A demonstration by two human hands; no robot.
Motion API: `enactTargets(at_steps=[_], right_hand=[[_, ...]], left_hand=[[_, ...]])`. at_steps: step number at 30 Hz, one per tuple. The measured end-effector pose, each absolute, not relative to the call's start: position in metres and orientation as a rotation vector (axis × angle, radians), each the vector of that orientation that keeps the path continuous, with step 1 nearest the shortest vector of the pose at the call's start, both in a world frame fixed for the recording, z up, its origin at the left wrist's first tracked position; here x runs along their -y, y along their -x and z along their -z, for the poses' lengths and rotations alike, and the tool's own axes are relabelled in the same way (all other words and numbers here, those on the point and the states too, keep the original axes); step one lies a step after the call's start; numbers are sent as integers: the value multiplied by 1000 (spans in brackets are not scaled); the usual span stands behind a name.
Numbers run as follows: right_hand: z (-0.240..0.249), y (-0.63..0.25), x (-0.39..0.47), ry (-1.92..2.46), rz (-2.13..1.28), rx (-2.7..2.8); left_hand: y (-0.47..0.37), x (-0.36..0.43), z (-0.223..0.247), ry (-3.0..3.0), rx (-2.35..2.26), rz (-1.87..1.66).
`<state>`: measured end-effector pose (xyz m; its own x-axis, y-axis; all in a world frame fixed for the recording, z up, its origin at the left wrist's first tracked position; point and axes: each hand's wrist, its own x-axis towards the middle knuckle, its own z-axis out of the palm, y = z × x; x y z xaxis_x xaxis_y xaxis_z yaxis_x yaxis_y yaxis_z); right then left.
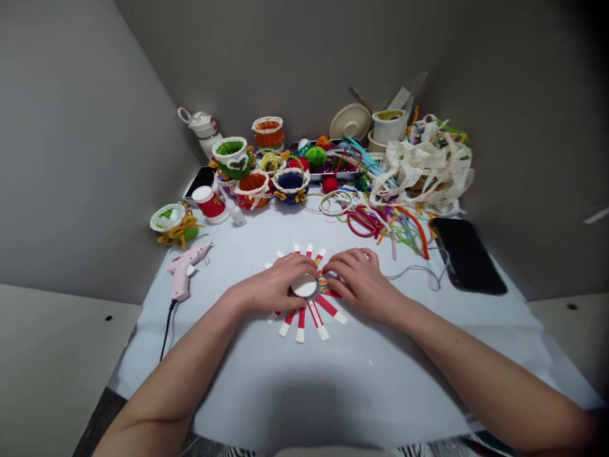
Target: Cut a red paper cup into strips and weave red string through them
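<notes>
A paper cup (305, 285) cut into strips lies splayed like a sun on the table, its round white base facing up in the middle. The strips are red with gold print and white ends. My left hand (278, 282) is curved round the left side of the base, fingers above and thumb below, holding it down. On the right side, my right hand (359, 279) has its fingers bent together at the strips beside the base, gripping at one of them. Both hands hide some of the strips.
A pink glue gun (183, 270) with a black cord lies left. Yarn-woven cups (291, 184), an uncut red paper cup (209, 204) and a bottle (204, 130) stand behind. Red-handled scissors (362, 222), lace (423, 171) and a black phone (469, 256) lie right.
</notes>
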<state>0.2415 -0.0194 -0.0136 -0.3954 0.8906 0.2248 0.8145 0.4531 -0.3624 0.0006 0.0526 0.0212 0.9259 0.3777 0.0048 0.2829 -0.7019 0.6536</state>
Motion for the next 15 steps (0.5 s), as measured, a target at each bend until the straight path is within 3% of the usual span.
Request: enactTargets(at_steps=[15], right_hand=[[25,-233,22,1234,-377,2400]], left_hand=[[-4,-50,-20,-2445,-554,-61]])
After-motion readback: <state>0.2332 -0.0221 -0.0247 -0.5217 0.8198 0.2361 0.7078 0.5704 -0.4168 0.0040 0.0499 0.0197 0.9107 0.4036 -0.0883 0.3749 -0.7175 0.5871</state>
